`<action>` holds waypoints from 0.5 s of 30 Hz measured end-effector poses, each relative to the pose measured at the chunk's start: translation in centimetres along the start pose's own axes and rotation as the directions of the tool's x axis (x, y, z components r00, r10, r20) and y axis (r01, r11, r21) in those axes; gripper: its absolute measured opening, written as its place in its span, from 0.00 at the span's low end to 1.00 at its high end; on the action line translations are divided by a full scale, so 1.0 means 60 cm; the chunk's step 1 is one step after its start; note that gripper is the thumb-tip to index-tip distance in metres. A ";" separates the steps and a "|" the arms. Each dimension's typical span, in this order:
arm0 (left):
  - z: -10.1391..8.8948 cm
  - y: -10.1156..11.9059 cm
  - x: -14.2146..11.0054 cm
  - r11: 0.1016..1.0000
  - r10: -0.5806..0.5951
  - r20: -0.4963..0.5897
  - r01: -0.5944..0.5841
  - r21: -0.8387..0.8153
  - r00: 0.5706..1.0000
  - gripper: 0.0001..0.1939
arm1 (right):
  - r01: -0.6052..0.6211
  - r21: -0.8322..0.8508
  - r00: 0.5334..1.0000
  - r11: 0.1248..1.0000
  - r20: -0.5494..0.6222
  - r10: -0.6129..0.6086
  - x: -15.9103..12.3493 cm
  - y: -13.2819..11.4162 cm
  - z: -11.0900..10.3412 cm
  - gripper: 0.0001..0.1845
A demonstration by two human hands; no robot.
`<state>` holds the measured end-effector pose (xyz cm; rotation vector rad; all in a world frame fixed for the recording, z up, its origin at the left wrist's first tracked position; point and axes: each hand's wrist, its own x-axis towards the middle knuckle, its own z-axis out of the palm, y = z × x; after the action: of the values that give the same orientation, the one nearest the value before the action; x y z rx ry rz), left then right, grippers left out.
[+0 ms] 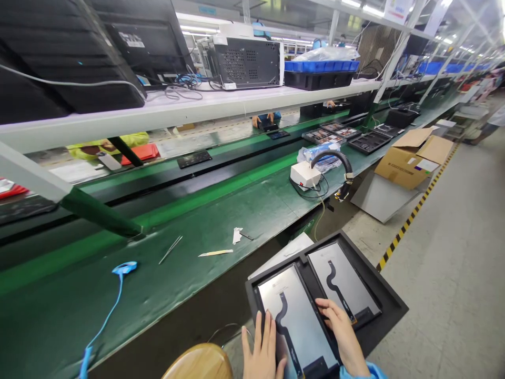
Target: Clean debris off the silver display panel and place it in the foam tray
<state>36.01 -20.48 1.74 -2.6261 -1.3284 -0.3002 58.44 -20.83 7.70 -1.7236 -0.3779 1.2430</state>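
A black tray (394, 310) at the lower right holds two flat display panels with silvery backs, each with a dark S-shaped flex cable. My left hand (260, 345) lies with its fingers stretched out along the left edge of the nearer display panel (294, 310). My right hand (341, 331) reaches over the strip between the two panels, its fingertips by the nearer panel's right edge. Fingers of this hand are slightly bent and apart. Beyond it sits the second display panel (347, 279). What lies under the fingertips is partly hidden.
On the green bench (173, 284) lie tweezers (170, 250), a yellowish strip (215, 253) and a blue wrist strap (125, 268). A white box with a black hose (305, 175) stands farther along. A wooden stool (199, 363) and an open carton (406, 163) are nearby. Co-workers' hands show across the bench.
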 end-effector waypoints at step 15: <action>0.044 -0.016 -0.047 0.900 -0.351 0.008 0.340 -0.273 0.936 0.37 | 0.090 -0.098 0.996 0.991 0.008 -0.090 0.013 0.021 -0.010 0.26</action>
<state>33.88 -21.42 -1.45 -2.5547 -1.8599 -0.6256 58.96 -21.22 6.20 -1.7673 -0.5213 1.1794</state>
